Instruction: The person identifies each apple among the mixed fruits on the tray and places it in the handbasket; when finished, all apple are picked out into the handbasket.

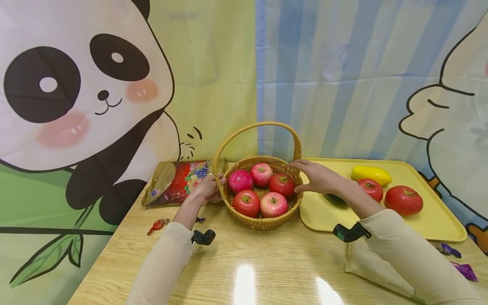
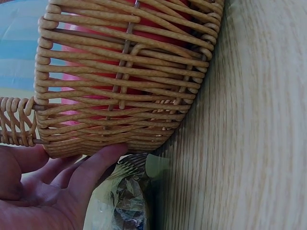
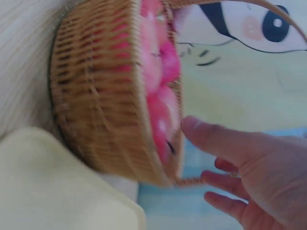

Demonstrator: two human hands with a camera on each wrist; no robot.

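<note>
One glossy fruit-print bag (image 1: 179,183) lies far L, just beyond your L hand (image 1: 209,189). That hand is loosely spread — fingers fairly straight, touching the basket's L wall near the handle's foot, no real grip. Next, between your hands on the wooden table (image 1: 286,262), the wicker basket (image 1: 263,223) stands upright w/ 5 fruits (image 1: 273,205) inside. By itself it's prob. light & stiff; the load likely adds most of the wt, & smooth skins could roll if you tilt it. Wicker should give you decent friction. Best holds, I'd say: top of the arched handle (image 1: 259,123), or both sides under the rim. Can't tell if the fruit's real — treat as bruisable. Your R hand (image 1: 318,176) is wide, thumb & fingers apart at the R rim, holding nothing; fingertip contact w/ the handle's foot unclear. Far R: yellow tray (image 1: 434,228) w/ more produce (image 1: 404,200).
</note>
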